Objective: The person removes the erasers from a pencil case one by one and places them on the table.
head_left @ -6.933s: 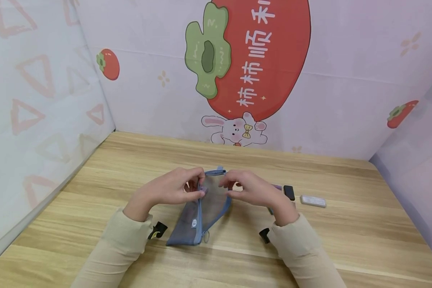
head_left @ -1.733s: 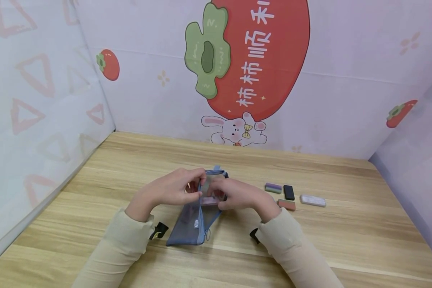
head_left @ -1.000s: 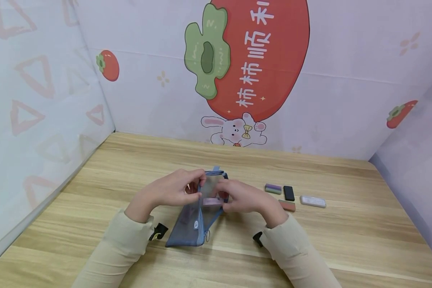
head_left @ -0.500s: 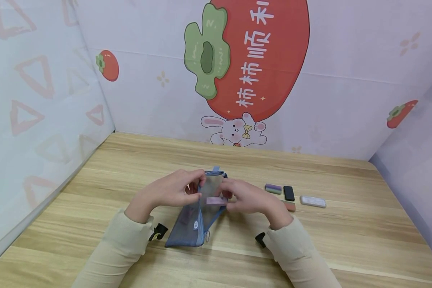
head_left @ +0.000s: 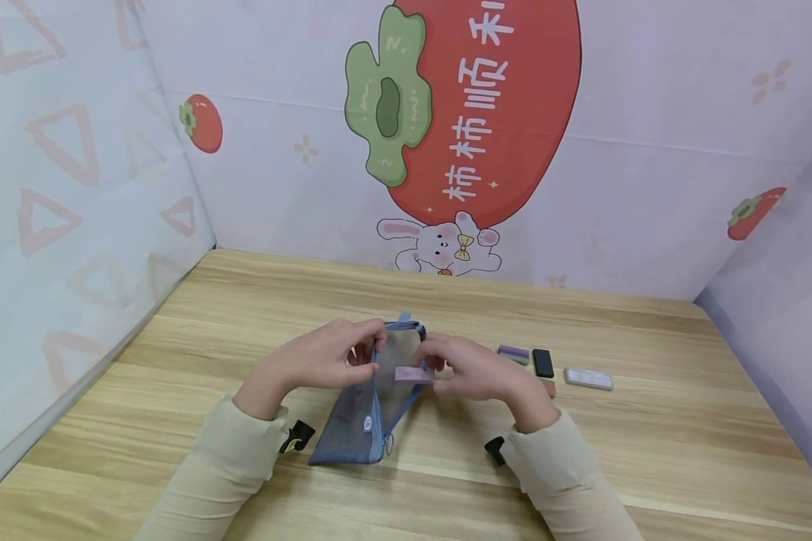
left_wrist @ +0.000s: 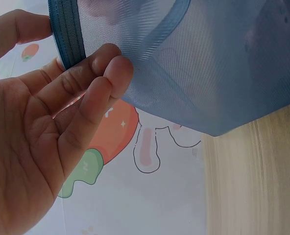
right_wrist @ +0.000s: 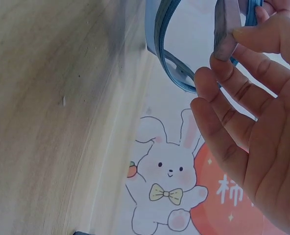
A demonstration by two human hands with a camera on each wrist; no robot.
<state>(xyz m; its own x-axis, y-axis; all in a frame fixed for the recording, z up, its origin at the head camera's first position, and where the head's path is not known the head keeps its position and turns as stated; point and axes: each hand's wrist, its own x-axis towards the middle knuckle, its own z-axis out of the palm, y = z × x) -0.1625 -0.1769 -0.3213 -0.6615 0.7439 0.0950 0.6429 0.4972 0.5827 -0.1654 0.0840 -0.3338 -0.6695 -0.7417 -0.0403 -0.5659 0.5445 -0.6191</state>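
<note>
On the wooden tabletop (head_left: 176,338), toward its middle, the left hand (head_left: 325,357) pinches the upper left edge of a blue mesh zip pouch (head_left: 368,409), holding its mouth lifted while the pouch's lower end rests on the wood; the left wrist view shows this grip with fingers curled against the mesh and the thumb behind the zipper tape. Just to the right, the right hand (head_left: 477,372) pinches a small pink eraser (head_left: 414,373) between thumb and fingertips, level, at the pouch's open mouth. Further right, near that hand, lie a purple-and-green eraser (head_left: 513,352), a black eraser (head_left: 543,363) and, well apart toward the edge, a white eraser (head_left: 588,378). A reddish piece is mostly hidden behind the right hand.
</note>
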